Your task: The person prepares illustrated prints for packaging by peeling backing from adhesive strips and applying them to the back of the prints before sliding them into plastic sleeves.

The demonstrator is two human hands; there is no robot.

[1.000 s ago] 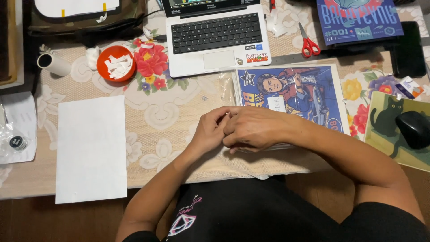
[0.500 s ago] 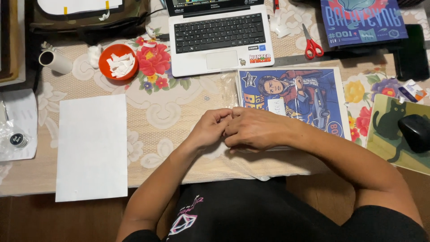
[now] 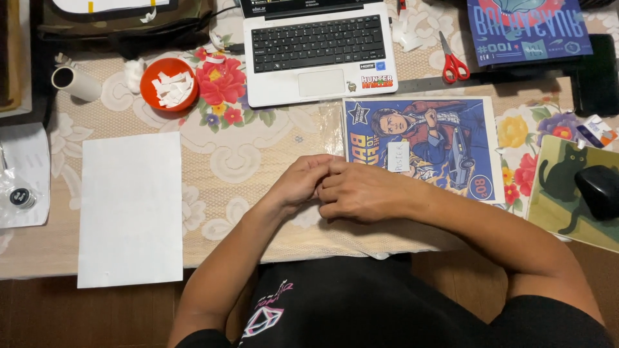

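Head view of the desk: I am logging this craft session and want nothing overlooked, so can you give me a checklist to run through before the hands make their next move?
1. Left hand and right hand together at the table edge, fingertips meeting: ok.
2. What the hands pinch between them: cannot tell, the fingers hide it.
3. Blank white paper sheet lies flat, left of the hands, untouched: ok.
4. Blue comic-style poster in a clear sleeve lies flat beside the right hand: ok.
5. Red-handled scissors closed, up by the white laptop, away from both hands: ok.
6. Round orange bowl of white paper scraps upright, nothing spilled: ok.
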